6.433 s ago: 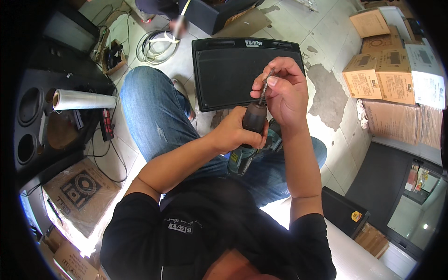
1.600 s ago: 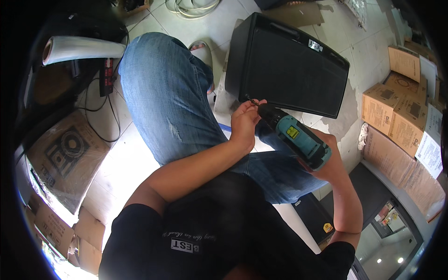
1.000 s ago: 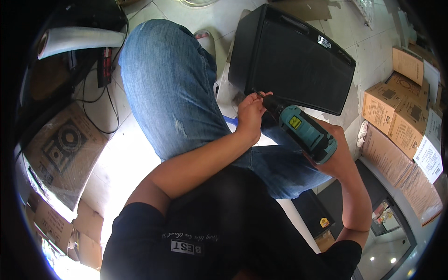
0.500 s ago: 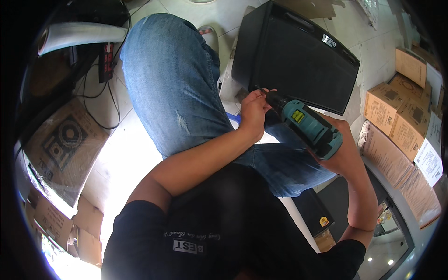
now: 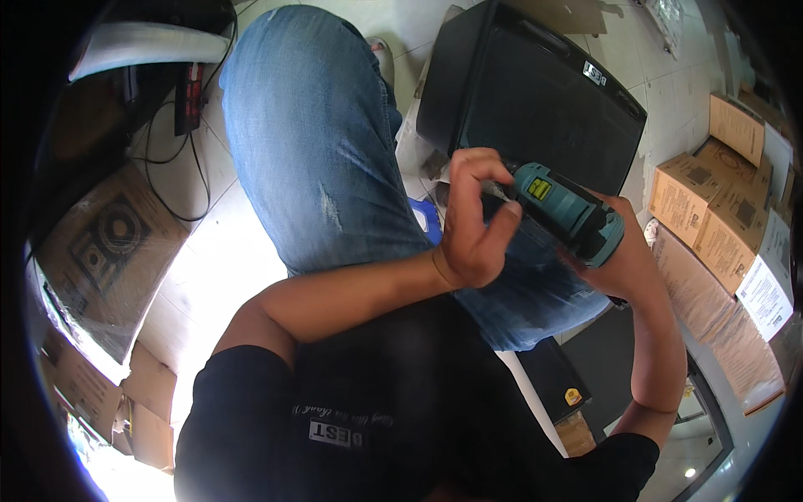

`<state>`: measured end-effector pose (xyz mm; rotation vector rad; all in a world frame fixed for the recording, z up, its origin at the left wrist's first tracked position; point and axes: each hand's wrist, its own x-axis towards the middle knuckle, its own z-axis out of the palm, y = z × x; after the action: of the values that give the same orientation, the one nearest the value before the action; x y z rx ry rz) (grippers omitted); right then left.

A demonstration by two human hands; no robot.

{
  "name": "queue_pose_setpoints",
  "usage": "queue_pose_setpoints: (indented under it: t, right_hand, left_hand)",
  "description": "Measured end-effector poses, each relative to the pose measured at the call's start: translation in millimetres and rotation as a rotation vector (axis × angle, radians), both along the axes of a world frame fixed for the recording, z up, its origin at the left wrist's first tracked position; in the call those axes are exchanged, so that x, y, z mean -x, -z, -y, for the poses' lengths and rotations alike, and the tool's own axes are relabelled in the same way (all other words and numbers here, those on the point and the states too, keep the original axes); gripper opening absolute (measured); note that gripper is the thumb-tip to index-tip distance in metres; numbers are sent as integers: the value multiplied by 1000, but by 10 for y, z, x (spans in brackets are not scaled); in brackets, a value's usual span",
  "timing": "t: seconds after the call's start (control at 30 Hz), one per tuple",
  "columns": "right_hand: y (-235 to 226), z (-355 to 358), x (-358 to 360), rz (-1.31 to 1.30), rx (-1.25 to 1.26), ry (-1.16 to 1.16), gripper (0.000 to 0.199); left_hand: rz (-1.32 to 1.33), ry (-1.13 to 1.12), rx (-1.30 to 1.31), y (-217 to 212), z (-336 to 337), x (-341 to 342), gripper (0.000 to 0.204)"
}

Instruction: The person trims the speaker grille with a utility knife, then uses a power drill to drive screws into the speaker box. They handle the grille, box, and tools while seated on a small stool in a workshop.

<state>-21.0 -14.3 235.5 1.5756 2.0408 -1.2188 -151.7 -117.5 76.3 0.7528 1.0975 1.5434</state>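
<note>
A teal and black power drill is held in my right hand, its body slanting toward the upper left. My left hand is at the drill's front end, fingers curled over the chuck and thumb on the near side. The chuck and any bit are mostly hidden behind these fingers. Just beyond both hands stands a black speaker-like box with a dark front panel and a small white label. My jeans-clad leg is bent at the left of it.
Brown cartons are stacked at the right. A plastic-wrapped carton and a black cable lie at the left, below a roll of clear film. Near my knee sits a blue and white object. A dark flat panel is at the lower right.
My left hand has let go of the drill's tip and moved back over the chuck, its fingers more widely curled. The drill and right hand have shifted slightly right.
</note>
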Motion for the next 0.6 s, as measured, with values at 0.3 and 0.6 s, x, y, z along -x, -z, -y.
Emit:
queue_pose_setpoints:
  t: [0.3, 0.6]
  right_hand:
    - [50, 92, -38, -23, 2, 12, 45]
    - [74, 177, -150, 80, -74, -78, 51]
  left_hand:
    - [-286, 151, -452, -274, -110, 41, 60]
    - [-282, 185, -468, -236, -116, 21, 62]
